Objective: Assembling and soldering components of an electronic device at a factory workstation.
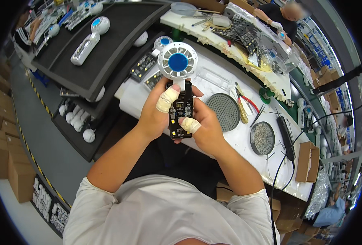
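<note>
Between both hands, over the near edge of the white table point(241, 152), I hold a handheld fan point(163, 61) upright. Its round white head has spokes and a blue centre, and a black circuit board point(182, 107) lies bare in the handle. My left hand point(153, 112) grips the handle's left side near the neck, thumb on the board's upper edge. Lower down, my right hand point(208, 128) holds the right side, with its thumb pressing the board. Pale tape wraps both thumbs. Fingers behind the handle are mostly hidden.
Right of my hands are a grey dimpled dish point(222, 112), red-handled pliers point(250, 103), a dish of small parts point(262, 138), a corded black electric screwdriver point(286, 138) and a cardboard box point(307, 162). Black trays point(107, 53) stand left. A co-worker point(277, 16) works at far right.
</note>
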